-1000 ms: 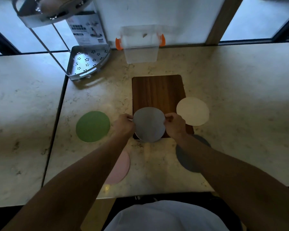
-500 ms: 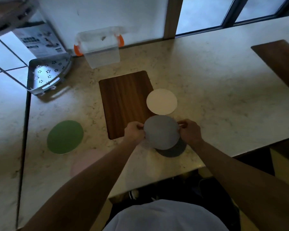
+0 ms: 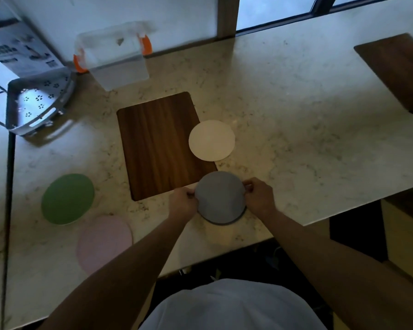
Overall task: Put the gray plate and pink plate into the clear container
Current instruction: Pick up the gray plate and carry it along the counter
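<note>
**Both hands on the gray plate, container far across the counter**

Head view: the left hand and right hand pinch opposite edges of the gray plate, fingers closed on its rim, thumbs on top. A two-sided grip like this likely keeps a thin, flat disc level and spares prying it off the surface with one hand. The plate sits near the front edge of the marble counter, its upper edge just overlapping the near corner of the wooden board. A darker rim peeks out beneath its lower edge; whether that is another dark plate underneath or only shadow cannot be told.

The pink plate lies flat on the counter to the left, near the front edge and just below the green plate, untouched by either hand. A white plate rests half on the board's right edge, half on the counter.

The clear container, with orange clips, stands at the back against the wall, well apart from both task plates and beside a perforated metal rack. It looks blurred, so whether a lid is on cannot be told. Neither plate is inside, so the task appears to be at its first pickup.
</note>
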